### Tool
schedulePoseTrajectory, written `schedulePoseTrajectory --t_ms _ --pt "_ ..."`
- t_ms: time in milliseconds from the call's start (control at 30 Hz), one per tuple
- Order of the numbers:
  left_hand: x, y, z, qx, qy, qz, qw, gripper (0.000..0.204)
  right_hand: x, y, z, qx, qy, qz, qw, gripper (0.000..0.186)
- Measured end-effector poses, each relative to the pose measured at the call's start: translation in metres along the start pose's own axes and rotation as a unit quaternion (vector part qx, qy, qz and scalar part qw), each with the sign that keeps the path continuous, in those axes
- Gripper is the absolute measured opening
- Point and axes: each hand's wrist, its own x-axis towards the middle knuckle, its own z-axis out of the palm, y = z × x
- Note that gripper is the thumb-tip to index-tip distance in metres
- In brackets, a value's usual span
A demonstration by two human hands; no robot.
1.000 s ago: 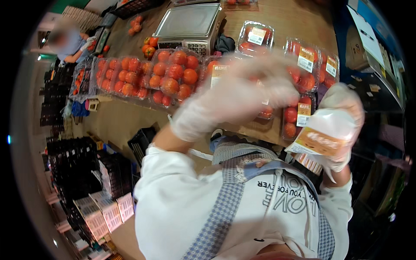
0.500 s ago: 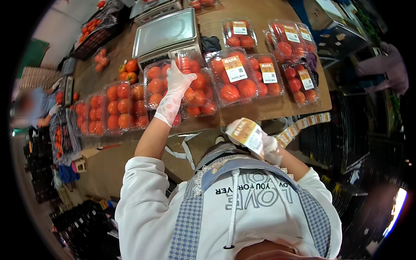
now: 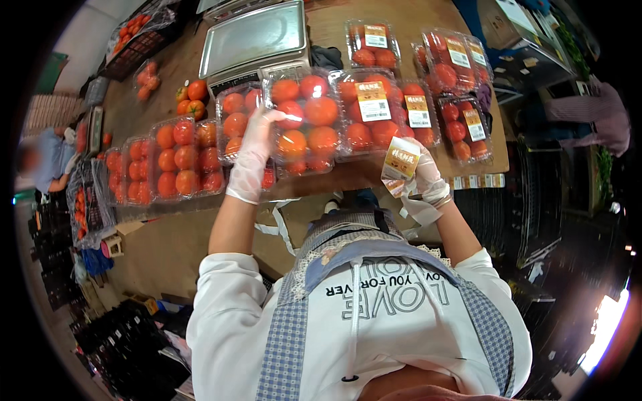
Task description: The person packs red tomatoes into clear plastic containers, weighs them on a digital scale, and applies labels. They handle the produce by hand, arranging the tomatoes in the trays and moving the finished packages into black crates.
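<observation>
My gloved left hand (image 3: 254, 150) grips the left edge of a clear plastic box of tomatoes (image 3: 321, 110). Its thumb lies on the lid and the other fingers are hidden. This box bears no label and looks raised over its neighbours. Below the table's near edge, my gloved right hand (image 3: 431, 179) is closed on a strip of printed labels (image 3: 403, 159), one label facing up at its front. Just right of the held box stands a labelled box of tomatoes (image 3: 361, 137), with a smaller labelled box (image 3: 420, 127) beside it.
Unlabelled tomato boxes (image 3: 175, 160) line the table's left front. Behind is a weighing scale (image 3: 254, 40) with a metal tray; loose tomatoes (image 3: 196, 89) lie beside it. More labelled boxes (image 3: 455, 60) stand at right. A co-worker (image 3: 50, 160) is at far left.
My left hand has shifted from across the tomato boxes to one box's left edge, and that box has come up closer. My right hand has risen toward the table with the labels.
</observation>
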Motion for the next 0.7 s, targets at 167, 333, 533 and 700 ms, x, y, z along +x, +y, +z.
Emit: schedulePoseTrajectory --t_ms 167,333,533,700 --pt "-0.005 -0.030 -0.010 0.237 0.121 -0.028 0.963 0.071 0.007 -0.012 -0.010 -0.041 -0.031 0.046 0.998 0.020" --pt "-0.061 -0.019 0.084 0.493 0.073 0.298 0.814 0.061 -0.009 -0.024 0.023 -0.226 -0.115 0.052 0.966 0.029" --pt "-0.105 -0.024 0.128 0.049 -0.206 -0.111 0.971 0.058 0.000 -0.046 0.066 -0.243 -0.144 0.005 0.959 0.022" --pt "-0.114 -0.022 0.091 0.152 -0.116 -0.072 0.979 0.033 0.008 -0.012 0.078 -0.313 -0.121 0.045 0.941 0.021"
